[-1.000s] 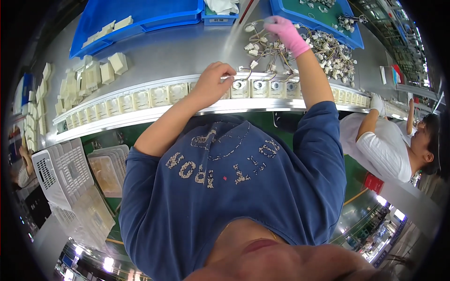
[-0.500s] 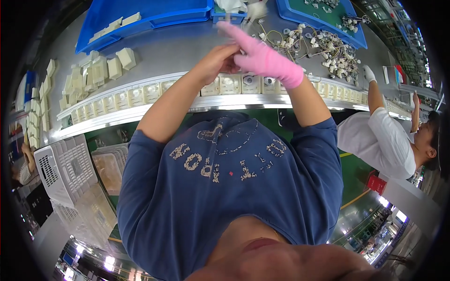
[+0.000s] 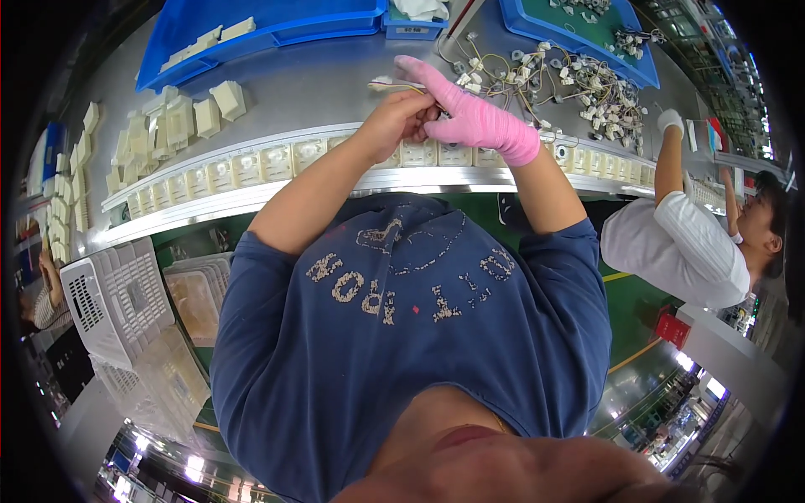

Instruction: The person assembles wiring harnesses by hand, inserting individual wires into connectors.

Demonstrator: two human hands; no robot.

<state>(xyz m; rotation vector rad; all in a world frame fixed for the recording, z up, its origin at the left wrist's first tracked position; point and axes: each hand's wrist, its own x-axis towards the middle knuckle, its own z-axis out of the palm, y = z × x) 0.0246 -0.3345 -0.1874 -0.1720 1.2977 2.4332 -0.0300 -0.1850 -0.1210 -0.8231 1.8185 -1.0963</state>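
A short wire lead with a white end sticks out to the left above my hands. My left hand, bare, has its fingers closed in a pinch at the lead's wires. Right beside it is my right hand in a pink glove, its index finger stretched out along the wires and its thumb against my left fingertips. What lies between the fingers is partly hidden. Below both hands runs a row of square off-white housings on a metal rail.
A tangled heap of wired connectors lies to the right. Off-white blocks stand at the left. Blue trays and a small blue bin are at the back. At the right, a person in white works at the same bench.
Both hands have come slightly nearer and closer together, and the wire lead now shows plainly above them. A blurred pale thing beside the small bin is gone. The co-worker's gloved hand has shifted.
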